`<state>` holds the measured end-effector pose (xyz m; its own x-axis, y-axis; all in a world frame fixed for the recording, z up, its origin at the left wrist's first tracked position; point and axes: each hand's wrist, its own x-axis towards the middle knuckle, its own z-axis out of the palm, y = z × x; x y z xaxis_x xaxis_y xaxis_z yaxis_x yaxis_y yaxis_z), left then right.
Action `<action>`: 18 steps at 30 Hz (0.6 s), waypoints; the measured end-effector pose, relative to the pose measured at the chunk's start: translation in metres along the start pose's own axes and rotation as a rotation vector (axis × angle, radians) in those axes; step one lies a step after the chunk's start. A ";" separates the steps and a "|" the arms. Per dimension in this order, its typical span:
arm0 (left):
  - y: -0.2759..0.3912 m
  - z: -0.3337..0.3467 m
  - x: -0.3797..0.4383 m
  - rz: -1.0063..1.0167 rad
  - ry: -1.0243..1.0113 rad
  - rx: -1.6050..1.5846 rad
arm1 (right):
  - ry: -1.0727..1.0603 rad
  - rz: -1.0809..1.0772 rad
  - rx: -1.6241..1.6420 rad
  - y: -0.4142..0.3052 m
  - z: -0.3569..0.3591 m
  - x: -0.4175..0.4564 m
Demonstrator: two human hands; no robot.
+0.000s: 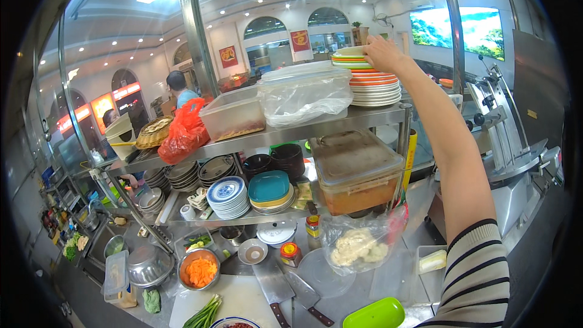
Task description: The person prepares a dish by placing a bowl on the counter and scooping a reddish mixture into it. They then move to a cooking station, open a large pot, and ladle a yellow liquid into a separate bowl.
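My right hand point(385, 54) reaches up to the top shelf, its fingers on the rim of the uppermost plate point(350, 51) of a tall stack. Green- and orange-rimmed plates lie above white plates point(376, 93) there. Whether the fingers grip the plate is not clear. My left hand is out of view. Left of the stack stands a lidded clear plastic box point(305, 93). Below, on the counter, lie a white cutting board point(237, 294) with scallions point(205, 312), a steel bowl of cut carrots point(199, 271), two cleavers point(274, 282) point(304, 291) and a green oval dish point(374, 313).
The steel shelf's front edge point(291, 132) crosses before me, with a red plastic bag point(184, 130) and a large lidded food box point(357, 173) on it or below. A meat slicer point(510, 146) stands at right. A person point(180, 89) is beyond the glass.
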<state>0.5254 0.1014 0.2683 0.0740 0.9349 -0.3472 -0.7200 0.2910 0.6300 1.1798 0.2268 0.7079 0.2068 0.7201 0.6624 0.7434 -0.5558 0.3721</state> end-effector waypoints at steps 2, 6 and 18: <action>0.001 0.009 -0.004 -0.001 -0.001 0.011 | -0.008 0.016 -0.043 -0.001 0.005 0.004; 0.003 0.019 -0.006 -0.021 0.009 0.033 | -0.013 0.097 0.197 0.002 0.004 0.016; -0.003 0.039 0.007 0.011 0.009 0.062 | 0.431 -0.298 0.265 0.022 -0.046 0.040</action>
<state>0.5545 0.1150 0.2911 0.0597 0.9363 -0.3461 -0.6765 0.2928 0.6757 1.1754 0.2243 0.7726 -0.2718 0.5641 0.7797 0.8751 -0.1922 0.4441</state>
